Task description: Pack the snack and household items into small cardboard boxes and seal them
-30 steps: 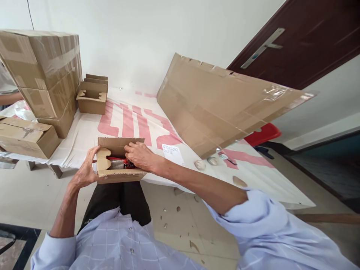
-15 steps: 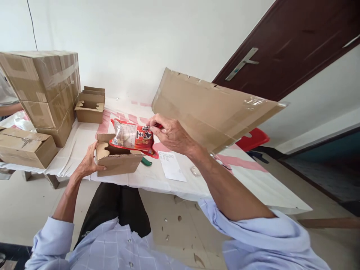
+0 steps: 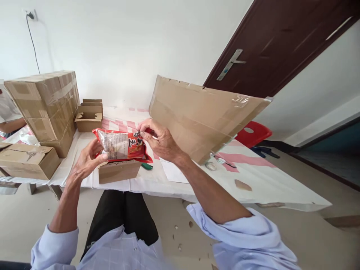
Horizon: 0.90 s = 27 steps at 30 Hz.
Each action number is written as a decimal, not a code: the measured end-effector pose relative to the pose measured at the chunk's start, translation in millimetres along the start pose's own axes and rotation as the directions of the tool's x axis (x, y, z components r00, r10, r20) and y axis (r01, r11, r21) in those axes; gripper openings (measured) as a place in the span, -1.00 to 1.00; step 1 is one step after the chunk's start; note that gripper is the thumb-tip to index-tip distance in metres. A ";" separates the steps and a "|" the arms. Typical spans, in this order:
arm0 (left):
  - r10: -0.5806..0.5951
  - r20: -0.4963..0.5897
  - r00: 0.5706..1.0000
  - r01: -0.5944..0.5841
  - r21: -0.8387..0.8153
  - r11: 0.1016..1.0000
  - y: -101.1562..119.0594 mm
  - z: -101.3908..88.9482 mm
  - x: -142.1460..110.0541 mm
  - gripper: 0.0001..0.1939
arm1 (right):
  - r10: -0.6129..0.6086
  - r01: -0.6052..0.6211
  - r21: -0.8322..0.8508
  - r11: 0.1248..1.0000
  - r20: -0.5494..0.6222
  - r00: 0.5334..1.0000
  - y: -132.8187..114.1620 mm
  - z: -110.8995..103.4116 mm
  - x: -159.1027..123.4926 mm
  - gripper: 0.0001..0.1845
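Head view: the person's right hand (image 3: 163, 140) pinches the upper right corner of a red-and-clear printed packet (image 3: 120, 148) between thumb and bent fingers. At the packet's opposite end, the left hand (image 3: 86, 159) is partly curled around the edge, thumb in front, fingers mostly hidden behind. Held between the 2 hands with its long side crosswise, the packet covers the top of a small cardboard box (image 3: 119, 174); whether they touch cannot be told.

Just right of that box, a green object (image 3: 147, 166) shows only in part, and beyond it a white paper (image 3: 174, 172) lies partly under the right forearm. All this rests on a surface (image 3: 275, 187) spread with a white cloth marked in pink. Near its right part lie a clear round item (image 3: 210, 165) and 1 tan scrap (image 3: 243, 185).

Farther out, a large cardboard sheet (image 3: 191, 116) stands tilted before a dark red door (image 3: 261, 45), with a red plastic seat (image 3: 257, 137) beside it. On the left are small open cartons (image 3: 88, 125), a stack of taped cartons (image 3: 56, 112), 1 low closed carton (image 3: 21, 163) and, at the edge, another person's forearm (image 3: 12, 125).
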<state>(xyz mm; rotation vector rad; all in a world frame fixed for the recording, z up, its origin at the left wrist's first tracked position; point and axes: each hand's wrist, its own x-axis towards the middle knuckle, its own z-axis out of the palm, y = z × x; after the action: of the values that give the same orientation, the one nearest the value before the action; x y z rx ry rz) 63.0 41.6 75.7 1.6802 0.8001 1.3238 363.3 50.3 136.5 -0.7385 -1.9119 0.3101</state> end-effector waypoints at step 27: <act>-0.191 -0.169 0.967 0.163 -0.164 0.973 -36.2 -4.5 104.0 -0.33 | 0.635 -0.488 0.658 0.573 0.019 0.772 111.7 71.0 16.8 -0.41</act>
<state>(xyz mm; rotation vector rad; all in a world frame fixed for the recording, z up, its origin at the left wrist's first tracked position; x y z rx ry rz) 84.2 148.9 89.7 1.3510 0.9124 1.3899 335.1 155.3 59.2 -0.8518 -1.1648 1.1772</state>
